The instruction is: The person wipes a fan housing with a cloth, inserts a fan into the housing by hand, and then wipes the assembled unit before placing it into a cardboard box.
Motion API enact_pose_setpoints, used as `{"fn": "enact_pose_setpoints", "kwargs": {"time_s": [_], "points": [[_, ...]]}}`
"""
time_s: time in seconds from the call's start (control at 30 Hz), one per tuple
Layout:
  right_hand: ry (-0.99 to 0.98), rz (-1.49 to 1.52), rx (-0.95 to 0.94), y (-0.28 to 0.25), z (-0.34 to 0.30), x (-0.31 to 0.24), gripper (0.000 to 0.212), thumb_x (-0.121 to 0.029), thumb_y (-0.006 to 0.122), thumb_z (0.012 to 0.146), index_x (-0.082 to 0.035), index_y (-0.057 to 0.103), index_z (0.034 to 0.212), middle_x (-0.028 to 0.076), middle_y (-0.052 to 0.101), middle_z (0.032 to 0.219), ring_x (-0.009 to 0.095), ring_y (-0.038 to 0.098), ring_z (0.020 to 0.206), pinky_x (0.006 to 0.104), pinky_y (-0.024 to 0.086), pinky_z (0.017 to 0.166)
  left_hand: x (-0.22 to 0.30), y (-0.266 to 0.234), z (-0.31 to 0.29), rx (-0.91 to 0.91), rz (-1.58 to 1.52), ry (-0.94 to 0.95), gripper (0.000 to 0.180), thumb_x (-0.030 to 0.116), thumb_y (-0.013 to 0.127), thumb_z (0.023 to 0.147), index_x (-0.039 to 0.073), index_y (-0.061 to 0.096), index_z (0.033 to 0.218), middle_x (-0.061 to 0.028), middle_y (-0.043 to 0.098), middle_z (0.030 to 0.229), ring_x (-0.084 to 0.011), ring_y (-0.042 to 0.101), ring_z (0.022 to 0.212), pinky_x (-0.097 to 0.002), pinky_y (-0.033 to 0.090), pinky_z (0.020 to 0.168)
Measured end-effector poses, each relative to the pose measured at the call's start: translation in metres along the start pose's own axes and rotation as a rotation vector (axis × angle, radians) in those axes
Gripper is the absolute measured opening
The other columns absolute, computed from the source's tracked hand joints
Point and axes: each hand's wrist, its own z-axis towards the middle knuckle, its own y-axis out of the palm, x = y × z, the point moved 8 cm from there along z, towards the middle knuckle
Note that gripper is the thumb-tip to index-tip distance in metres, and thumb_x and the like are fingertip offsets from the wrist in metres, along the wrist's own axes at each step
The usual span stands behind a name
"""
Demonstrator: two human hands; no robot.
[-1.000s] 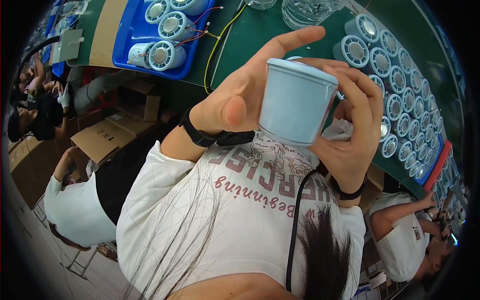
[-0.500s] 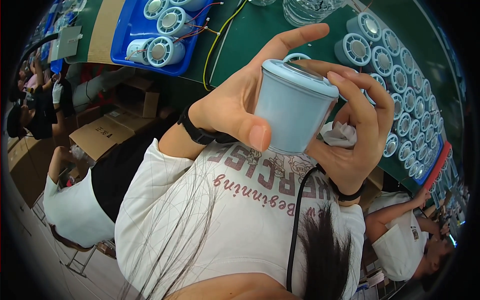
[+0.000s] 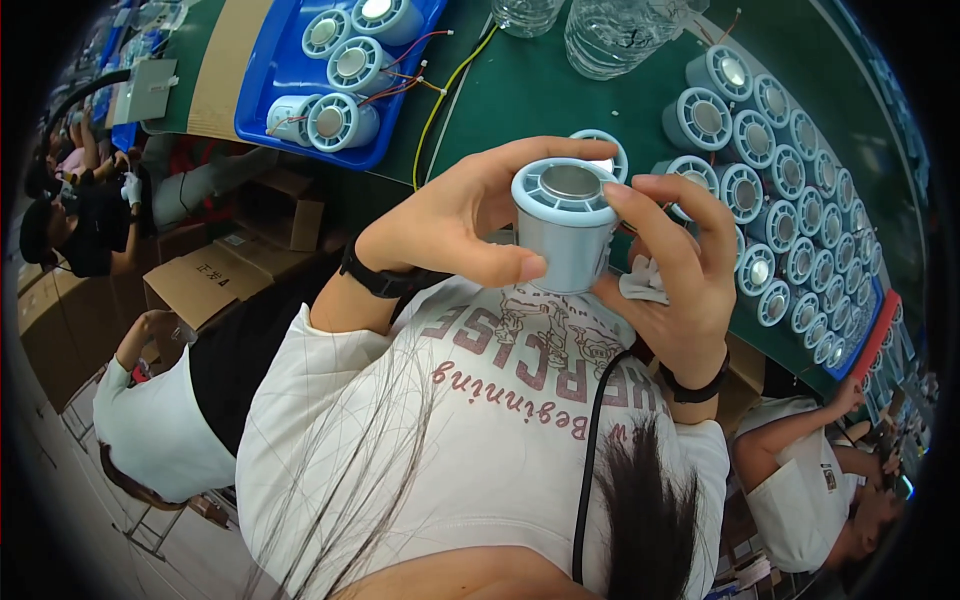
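Between my two hands, above my lap, is a light-blue cylindrical unit (image 3: 566, 240) with a slotted rim and a round silver disc on top. My left hand (image 3: 440, 222) is closed on its left side, thumb at the front wall and index finger reaching behind the top. On the other side, my right hand (image 3: 690, 285) grips it with fingertips at the rim. A crumpled white wipe (image 3: 645, 281) is tucked in my right palm. Just behind the held unit stands another light-blue unit (image 3: 612, 150), partly hidden by it and my fingers.
Many like units (image 3: 788, 172) stand in rows on the green table (image 3: 520, 95) at right. A blue tray (image 3: 375, 150) at left holds several wired ones. Clear plastic cups (image 3: 610, 45) and a yellow cable (image 3: 432, 115) lie beyond. Co-workers (image 3: 165, 420) sit on both sides; cardboard boxes (image 3: 215, 280) stand left.
The held unit has moved down and away from my head, and its top now tilts more toward me, showing the silver disc. Both hands moved with it, still gripping.
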Motion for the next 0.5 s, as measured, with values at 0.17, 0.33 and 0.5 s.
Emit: {"fn": "enact_pose_setpoints", "kwargs": {"time_s": [0.17,0.33,0.5], "points": [[-0.056,-0.028,0.001,-0.004,-0.007,0.003,0.072,-0.001,0.085,0.058,-0.008,0.057,0.124,0.012,0.054,0.121,0.017,0.058,0.090,0.0248,0.047,0.065,0.007,0.011,-0.015,0.195,0.100,0.116,0.089,0.023,0.088,0.067,0.002,0.042,0.141,-0.0096,0.057,0.114,-0.0218,0.057,0.115,-0.0347,0.048,0.095],[-0.106,-0.013,0.061,-0.005,-0.015,-0.018,0.073,0.002,0.085,0.057,-0.007,0.057,0.124,0.012,0.055,0.122,0.021,0.060,0.099,0.0318,0.054,0.074,0.025,0.030,-0.027,0.232,0.495,0.321,0.092,0.028,0.089,0.066,0.002,0.043,0.140,-0.0094,0.053,0.115,-0.0187,0.059,0.103,-0.0289,0.052,0.084],[0.129,0.348,0.157,-0.011,-0.026,0.004,0.075,-0.003,0.087,0.062,-0.006,0.051,0.127,0.011,0.058,0.121,0.017,0.061,0.103,0.0305,0.053,0.082,0.040,0.052,-0.033,0.139,0.542,0.485,0.108,0.023,0.094,0.055,-0.003,0.037,0.143,-0.0158,0.050,0.133,-0.0168,0.060,0.093,-0.0289,0.050,0.080]]}}
